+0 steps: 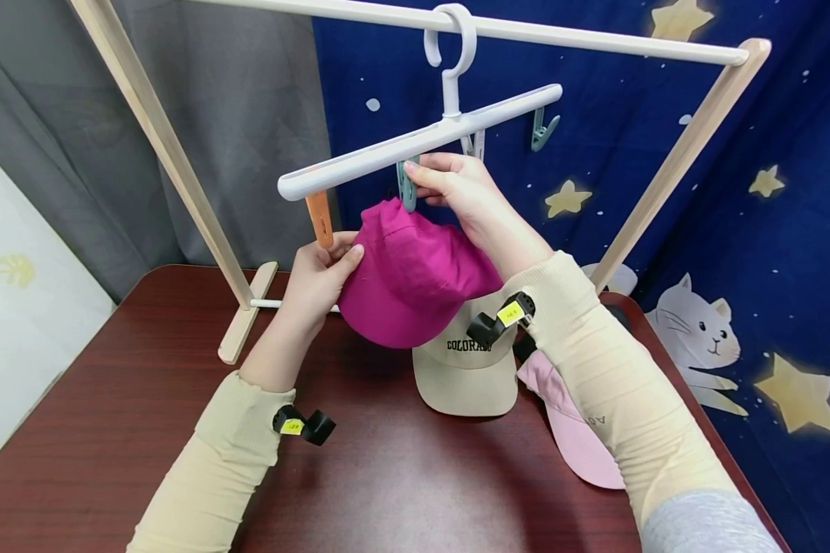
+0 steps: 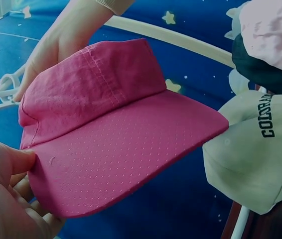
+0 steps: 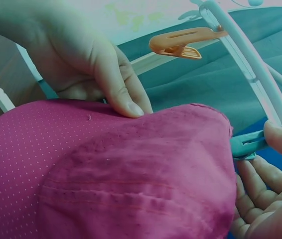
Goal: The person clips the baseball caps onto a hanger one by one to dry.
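A magenta cap (image 1: pixel 415 269) hangs under the white hanger (image 1: pixel 415 142), its crown top right at a teal clothespin (image 1: pixel 407 187). My left hand (image 1: pixel 318 276) pinches the cap at the side of its brim, thumb on top, as the left wrist view also shows. With thumb and fingers my right hand (image 1: pixel 459 184) pinches the teal clothespin, whose tip meets the cap's fabric in the right wrist view. Nearest to the left hand, an orange clothespin (image 1: pixel 320 219) hangs from the hanger's lower end. The hanger tilts, its left end down.
The hanger hooks over the rail of a wooden rack (image 1: pixel 595 42). Another teal clothespin (image 1: pixel 543 130) hangs at its right end. Behind the magenta cap are a beige cap (image 1: pixel 466 384) lettered COLORADO and a pink cap (image 1: pixel 584 445), on a dark red table (image 1: pixel 387 476).
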The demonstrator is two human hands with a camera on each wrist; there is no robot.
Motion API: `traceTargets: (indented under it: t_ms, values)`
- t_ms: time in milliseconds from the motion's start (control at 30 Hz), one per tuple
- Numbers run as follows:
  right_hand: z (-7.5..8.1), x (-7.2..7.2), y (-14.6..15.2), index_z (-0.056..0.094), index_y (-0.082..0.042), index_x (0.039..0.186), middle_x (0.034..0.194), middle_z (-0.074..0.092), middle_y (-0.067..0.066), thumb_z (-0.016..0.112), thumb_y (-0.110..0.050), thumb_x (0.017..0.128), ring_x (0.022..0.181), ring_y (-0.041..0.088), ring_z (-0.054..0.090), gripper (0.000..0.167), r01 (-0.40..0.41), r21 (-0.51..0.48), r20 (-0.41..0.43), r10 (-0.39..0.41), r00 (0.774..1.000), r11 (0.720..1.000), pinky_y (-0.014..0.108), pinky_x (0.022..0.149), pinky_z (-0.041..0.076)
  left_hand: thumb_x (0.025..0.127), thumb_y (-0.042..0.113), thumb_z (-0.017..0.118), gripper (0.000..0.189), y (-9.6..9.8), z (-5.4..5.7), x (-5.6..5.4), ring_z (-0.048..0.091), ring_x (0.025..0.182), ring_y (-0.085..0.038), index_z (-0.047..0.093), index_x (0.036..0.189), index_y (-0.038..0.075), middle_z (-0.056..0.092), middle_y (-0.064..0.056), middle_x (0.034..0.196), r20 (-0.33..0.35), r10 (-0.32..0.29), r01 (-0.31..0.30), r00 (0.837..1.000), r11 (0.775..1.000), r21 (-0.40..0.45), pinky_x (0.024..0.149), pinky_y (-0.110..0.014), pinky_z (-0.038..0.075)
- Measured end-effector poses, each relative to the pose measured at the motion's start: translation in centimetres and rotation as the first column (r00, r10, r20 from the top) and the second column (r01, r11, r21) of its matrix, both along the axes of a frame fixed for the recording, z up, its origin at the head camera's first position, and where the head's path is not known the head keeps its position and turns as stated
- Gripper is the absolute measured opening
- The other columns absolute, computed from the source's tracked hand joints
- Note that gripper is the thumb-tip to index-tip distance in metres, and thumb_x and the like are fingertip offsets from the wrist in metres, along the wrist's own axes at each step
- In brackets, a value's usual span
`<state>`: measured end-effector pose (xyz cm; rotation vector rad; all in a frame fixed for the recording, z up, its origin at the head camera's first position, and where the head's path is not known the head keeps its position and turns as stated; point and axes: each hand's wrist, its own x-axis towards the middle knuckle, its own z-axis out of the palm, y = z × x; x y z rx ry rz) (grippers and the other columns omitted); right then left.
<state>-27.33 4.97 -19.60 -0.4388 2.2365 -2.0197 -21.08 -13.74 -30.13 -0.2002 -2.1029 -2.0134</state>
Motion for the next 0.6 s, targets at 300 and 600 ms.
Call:
traceTargets:
  t_ms: [300, 600]
  values:
    - [-0.2, -0.13, 0.09, 0.062, 0.002, 0.12, 0.089, 0.066, 0.001, 0.064, -0.014, 0.092, 0.083, 0.017, 0.06, 0.032, 0.01, -0.005, 0.003, -0.01, 1.0, 1.0, 0.037, 0.089, 0.044, 0.098, 0.012, 0.055, 0.031, -0.35, -0.26, -0.16, 0.06, 0.093, -0.015, 0.06, 0.125, -0.002, 0.064, -0.02, 0.112, 0.012, 0.003, -0.003, 1.0, 1.0, -0.02, 0.075, -0.024, 0.049]
    - [-0.55, 0.03, 0.3, 0.059, 0.001, 0.126, 0.111, 0.065, 0.011, 0.064, -0.01, 0.091, 0.087, 0.016, 0.061, 0.037, 0.005, -0.008, -0.031, -0.005, 1.0, 1.0, 0.039, 0.091, 0.044, 0.098, 0.016, 0.055, 0.032, -0.7, -0.39, -0.27, 0.058, 0.097, -0.016, 0.061, 0.125, -0.001, 0.065, -0.02, 0.112, 0.0, 0.028, -0.028, 1.0, 0.997, -0.07, 0.075, -0.023, 0.048]
